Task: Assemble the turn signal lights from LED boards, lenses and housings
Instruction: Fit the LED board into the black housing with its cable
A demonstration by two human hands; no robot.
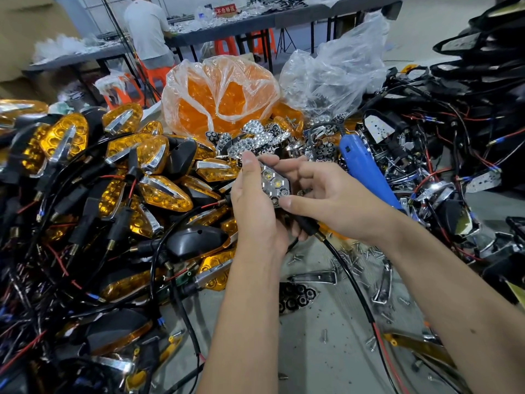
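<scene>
On my cluttered grey workbench (326,351), finished amber-lensed black turn signals (119,177) pile up at left while my left hand (255,206) and right hand (326,194) both grip a chrome honeycomb reflector with its LED board (275,184), still lacking lens, I judge.

The place was a small assembly workshop for vehicle lighting. A grey worktable (321,331) lay heaped with finished amber-lensed turn signal lights on black wired stems (113,177), loose chromed honeycomb reflectors (255,137) and scattered small metal screws (355,260). Clear plastic sacks of orange lenses (218,95) stood behind them. Farther back, a worker in a white shirt (147,29) faced long grey benches (241,24) beside orange plastic stools (261,41).
</scene>
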